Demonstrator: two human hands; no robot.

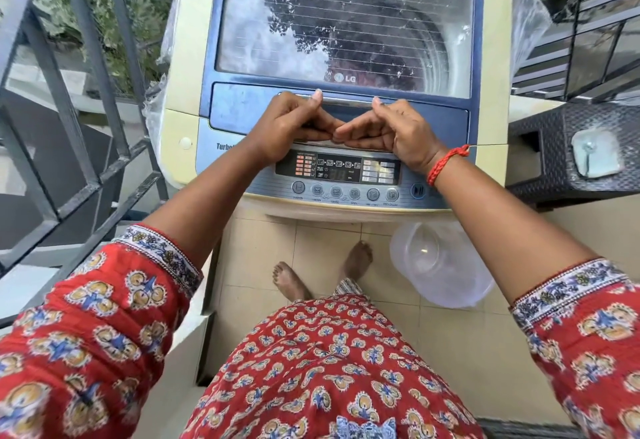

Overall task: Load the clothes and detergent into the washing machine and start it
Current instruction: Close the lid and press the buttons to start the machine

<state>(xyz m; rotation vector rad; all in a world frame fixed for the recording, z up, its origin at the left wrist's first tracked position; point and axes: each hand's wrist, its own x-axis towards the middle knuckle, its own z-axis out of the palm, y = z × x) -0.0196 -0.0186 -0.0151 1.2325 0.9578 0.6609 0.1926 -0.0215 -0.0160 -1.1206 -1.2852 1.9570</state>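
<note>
A top-loading washing machine (180,68) with a cream body stands in front of me. Its blue lid (235,106) with a glass window lies flat and closed. My left hand (294,123) and my right hand (391,130) rest side by side on the lid's front edge, thumbs on the silver handle strip (346,101), fingers curled under the edge. The control panel (339,170) with a row of round buttons sits just below my wrists. Through the glass I see the drum only dimly; reflections hide what lies inside. No detergent is in view.
A clear plastic tub (440,265) lies on the tiled floor at the machine's right foot, beside my bare feet. A dark metal railing (86,147) runs along the left. A dark wicker table (561,147) stands at the right. Plastic sheeting hangs behind the machine.
</note>
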